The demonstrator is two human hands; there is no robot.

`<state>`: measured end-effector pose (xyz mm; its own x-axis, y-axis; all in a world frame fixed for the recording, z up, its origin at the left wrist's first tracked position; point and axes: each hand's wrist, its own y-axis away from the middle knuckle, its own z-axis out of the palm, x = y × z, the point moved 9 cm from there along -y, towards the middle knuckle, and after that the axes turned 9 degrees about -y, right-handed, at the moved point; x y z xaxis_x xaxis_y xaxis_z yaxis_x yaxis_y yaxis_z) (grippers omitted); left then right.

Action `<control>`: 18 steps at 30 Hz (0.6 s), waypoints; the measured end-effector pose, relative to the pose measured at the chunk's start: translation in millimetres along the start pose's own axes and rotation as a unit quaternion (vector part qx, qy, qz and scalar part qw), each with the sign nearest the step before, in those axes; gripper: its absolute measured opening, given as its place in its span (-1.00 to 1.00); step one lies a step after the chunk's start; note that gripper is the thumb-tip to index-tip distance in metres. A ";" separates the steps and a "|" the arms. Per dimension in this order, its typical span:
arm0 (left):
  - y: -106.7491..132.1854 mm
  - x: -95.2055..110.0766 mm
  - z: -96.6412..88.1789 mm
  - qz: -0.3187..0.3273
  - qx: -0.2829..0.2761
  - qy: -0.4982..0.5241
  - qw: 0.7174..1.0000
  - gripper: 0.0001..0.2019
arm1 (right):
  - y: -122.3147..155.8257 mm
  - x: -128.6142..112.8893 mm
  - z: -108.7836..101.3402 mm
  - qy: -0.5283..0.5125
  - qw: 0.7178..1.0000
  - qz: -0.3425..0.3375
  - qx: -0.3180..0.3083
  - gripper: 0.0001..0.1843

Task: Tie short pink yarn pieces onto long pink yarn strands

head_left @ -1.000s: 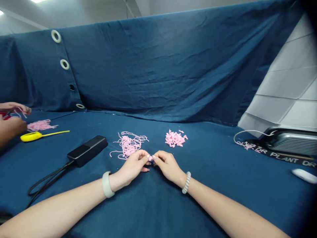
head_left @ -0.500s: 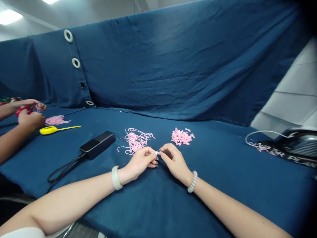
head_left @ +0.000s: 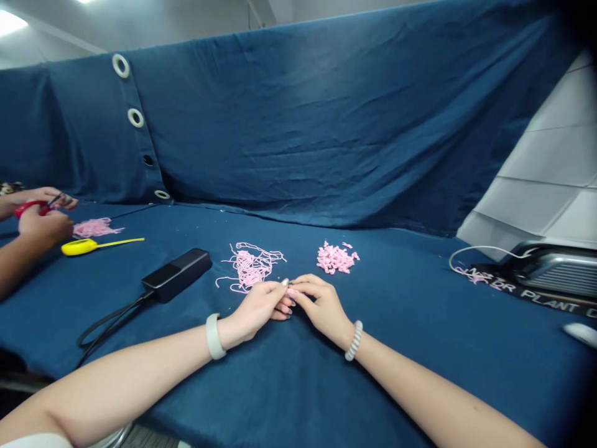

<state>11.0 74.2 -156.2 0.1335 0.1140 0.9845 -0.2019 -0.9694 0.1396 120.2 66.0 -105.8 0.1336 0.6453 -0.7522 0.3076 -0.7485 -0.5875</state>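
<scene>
My left hand [head_left: 262, 305] and my right hand [head_left: 321, 303] meet at the fingertips above the blue cloth. Between them a small bit of pink yarn [head_left: 291, 292] shows, mostly covered by the fingers; both hands pinch it. Just behind my left hand lies a loose tangle of pink yarn strands [head_left: 252, 266]. Beyond my right hand is a heap of small pink knotted yarn pieces [head_left: 336, 258].
A black power bank [head_left: 177, 274] with a cable lies left of my hands. Farther left are a yellow tool [head_left: 80, 247], more pink yarn [head_left: 96, 228] and a co-worker's hands [head_left: 46, 224] with red-handled scissors [head_left: 33, 207]. A dark device [head_left: 555, 264] with lettered strap stands at right.
My fingertips have come closer together, and my right fingers now lie over the yarn. The whole view has shifted slightly. The co-worker's scissors blades now show.
</scene>
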 end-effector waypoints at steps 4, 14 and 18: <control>1.4 0.0 -0.6 -0.012 0.010 0.011 1.000 -0.58 | -8.4 -4.7 -36.8 0.087 0.986 -0.058 0.132 -0.88; -0.4 0.0 12.3 0.035 -0.015 -0.075 0.996 -0.58 | -30.6 76.7 -129.5 0.357 0.928 -0.008 0.104 -0.60; 4.0 1.5 24.8 0.081 -0.054 -0.129 0.987 -0.63 | -20.8 92.6 -115.7 0.402 0.914 0.012 0.045 -0.40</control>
<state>34.5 65.1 -156.8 0.3302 -0.1137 0.9370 -0.3422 -0.9396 0.0066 235.2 159.0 -128.7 0.7999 0.5051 -0.3239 0.2210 -0.7499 -0.6236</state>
